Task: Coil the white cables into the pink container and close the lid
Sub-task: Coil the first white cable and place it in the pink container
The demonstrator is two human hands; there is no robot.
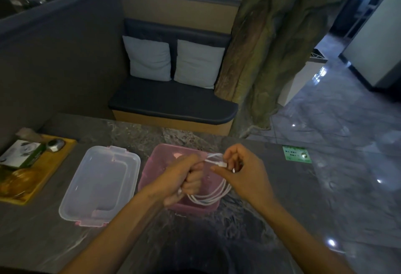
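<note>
A pink container (152,165) stands open on the dark marble table, right in front of me. Above it my left hand (184,178) is fisted around a bundle of white cable (213,197), whose loops hang down over the container's near right corner. My right hand (243,171) pinches the cable's white plug end just to the right of the left fist, over the container. The clear lid (102,184), with pink clips, lies flat on the table to the left of the container, apart from it.
A wooden tray (54,165) with a tissue box, a small metal object and a glass dish sits at the far left. A green sticker (296,154) marks the table at the right. Beyond the table is a cushioned bench with two pillows.
</note>
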